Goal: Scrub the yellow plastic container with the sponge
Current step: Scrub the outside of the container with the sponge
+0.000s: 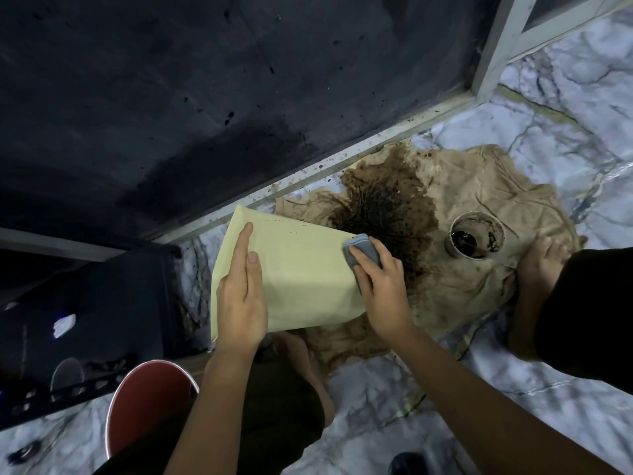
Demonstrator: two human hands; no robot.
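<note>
The yellow plastic container (294,275) lies tilted on its side over a stained cloth, its flat pale side facing up. My left hand (241,293) rests flat on that side near the left edge, fingers straight. My right hand (380,286) grips a small grey sponge (363,250) and presses it on the container's right upper corner. A few dark specks dot the container's top edge.
A beige cloth (479,269) soaked with dark brown grime lies on the marble floor (565,132). A dirty white cup (474,236) of dark liquid stands on it. A dark wall (171,97), a black rack (85,320) and a red bucket (147,402) are on the left. My foot (541,265) rests on the cloth.
</note>
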